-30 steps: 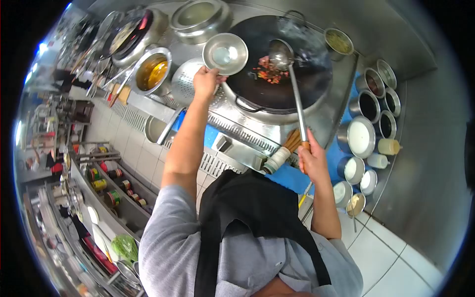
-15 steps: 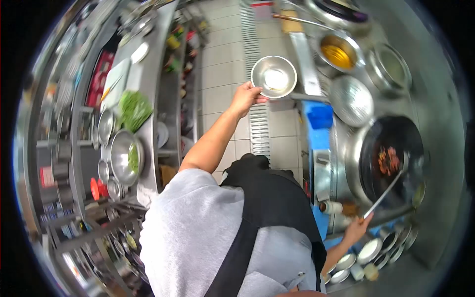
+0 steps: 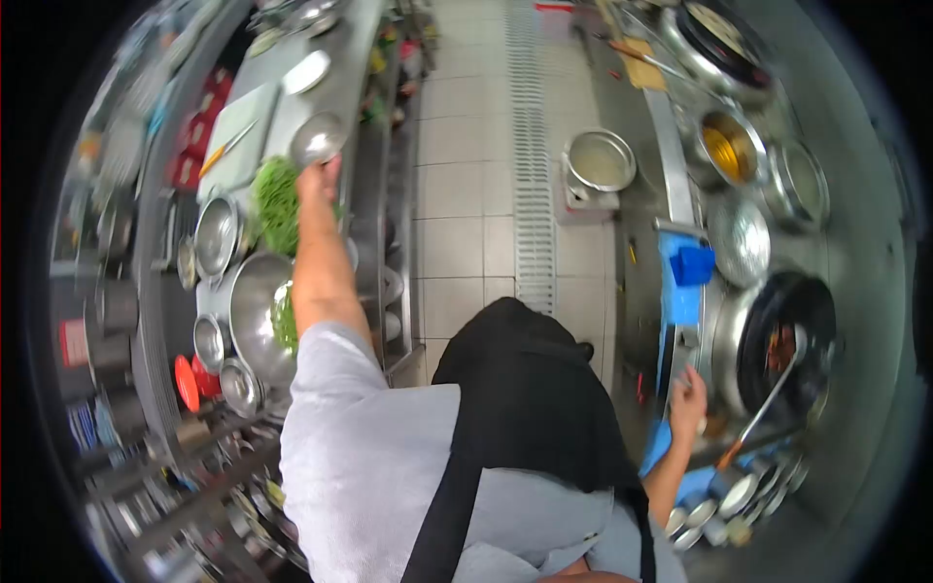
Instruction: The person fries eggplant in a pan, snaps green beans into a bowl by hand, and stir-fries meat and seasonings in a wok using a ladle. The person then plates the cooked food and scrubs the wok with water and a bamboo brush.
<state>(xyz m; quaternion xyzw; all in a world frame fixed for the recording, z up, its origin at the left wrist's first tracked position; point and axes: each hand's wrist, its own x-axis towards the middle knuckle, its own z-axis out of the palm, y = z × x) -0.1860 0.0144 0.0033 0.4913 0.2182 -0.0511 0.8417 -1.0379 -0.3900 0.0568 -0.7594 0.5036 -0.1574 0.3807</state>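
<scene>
My left hand [image 3: 317, 180] grips the rim of a small steel bowl [image 3: 318, 136] over the left counter. Just below that bowl lies a heap of green vegetable strips [image 3: 278, 206]. My right hand [image 3: 688, 400] is at the front edge of the stove, fingers apart and seemingly with nothing in them; a bottle beside it is mostly hidden. To its right, a long wooden-handled wok utensil [image 3: 765, 412] rests with its head in the black wok [image 3: 812, 384]. Reddish-brown food pieces [image 3: 780, 347] are in the wok.
On the left counter are a large steel bowl [image 3: 255, 309] with some greens, a cutting board [image 3: 233, 151] and a knife [image 3: 226, 148]. A pot of yellow liquid [image 3: 731, 155], a perforated strainer [image 3: 741, 243] and a blue container [image 3: 691, 265] line the stove side.
My left hand has carried the steel bowl from above the aisle across to the left counter. My right hand has let go of the wok utensil and moved left. The view has turned left.
</scene>
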